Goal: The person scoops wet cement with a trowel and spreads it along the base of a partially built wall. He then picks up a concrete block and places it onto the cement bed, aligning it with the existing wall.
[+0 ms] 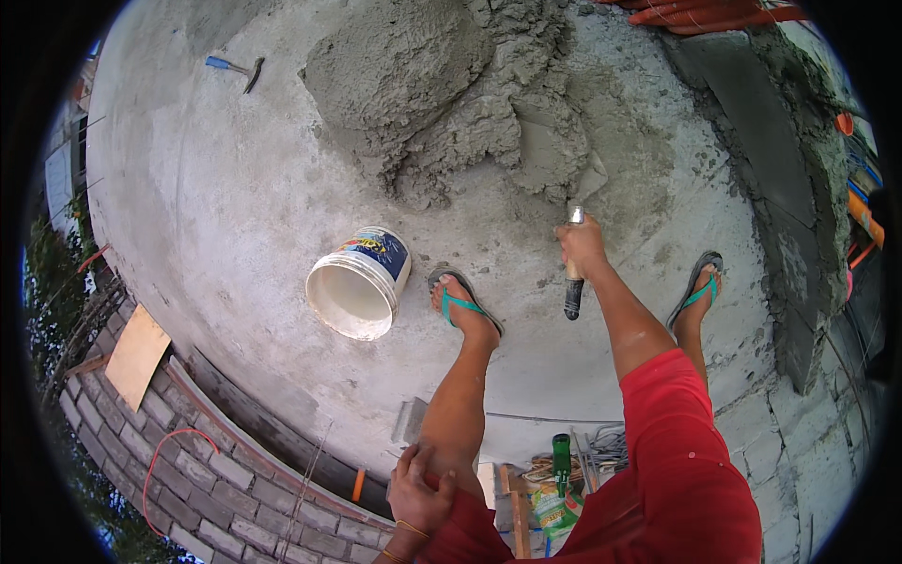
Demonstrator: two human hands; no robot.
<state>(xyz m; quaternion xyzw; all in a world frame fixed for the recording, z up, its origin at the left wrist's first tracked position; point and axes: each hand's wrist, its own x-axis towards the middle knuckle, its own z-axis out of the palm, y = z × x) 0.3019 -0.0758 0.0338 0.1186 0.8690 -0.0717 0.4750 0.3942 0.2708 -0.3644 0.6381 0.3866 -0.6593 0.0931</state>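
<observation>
While stooping over the work, holding a trowel-like tool [572,303] in the right hand [584,242], with the grip fully closed round the pale handle and no gap visible between fingers and wood. Leaving the black butt free behind the fist, with the bright collar just ahead; judged a forward hold, likely for control of the blade more than for reach. Pointing the tool away from the body, at the near right edge of a heap of wet grey mortar [404,75]. Cannot tell how deep into the mix, because of the near-identical grey.

Resting the left hand [420,487] on the left knee [462,446], fingers loosely bent, with no tool seen in it; probably for propping up the trunk. Standing with feet spread either side of the tool, in green-strapped sandals [458,303], apparently for a stable base.

Left of the left foot, noted a white bucket [395,249], seemingly tipped on its side, mouth toward lower left; perhaps placed for nearness without blocking the working arm. Farther out, at upper left, noted a blue-handled hammer-like tool [222,63] on the concrete floor [216,188], well apart from the mortar, possibly for staying clean.
</observation>
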